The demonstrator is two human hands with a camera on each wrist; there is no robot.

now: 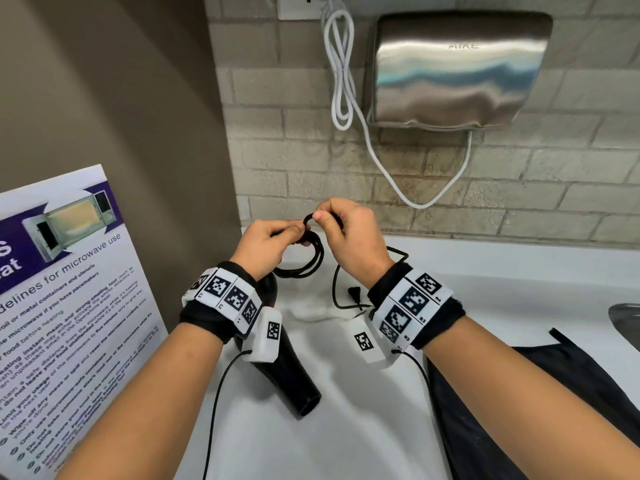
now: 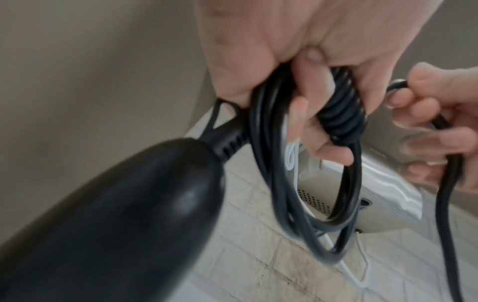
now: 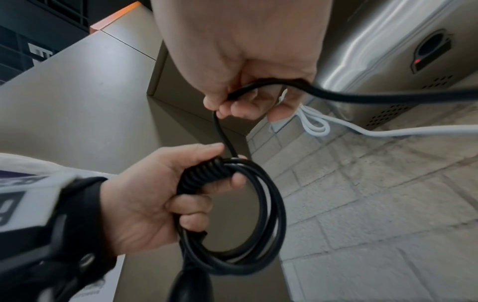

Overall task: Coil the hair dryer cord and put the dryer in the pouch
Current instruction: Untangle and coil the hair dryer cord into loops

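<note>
My left hand (image 1: 294,233) grips a bundle of black cord loops (image 1: 306,261) above the white counter, with several tight turns wound round the bundle under its fingers (image 2: 320,110). My right hand (image 1: 320,216) pinches the free length of cord (image 3: 220,126) just above the bundle. The rest of the cord trails down to the plug (image 1: 355,294), which lies on the counter. The black hair dryer (image 1: 287,372) sits below my left wrist, nozzle toward me, its handle (image 2: 124,214) close under the hand. The black pouch (image 1: 519,393) lies flat at the right.
A steel hand dryer (image 1: 457,71) hangs on the brick wall with its white cable (image 1: 341,71) looped beside it. A microwave poster (image 1: 62,289) leans at the left. A sink's edge (image 1: 627,323) shows at the far right, past the white counter (image 1: 346,427).
</note>
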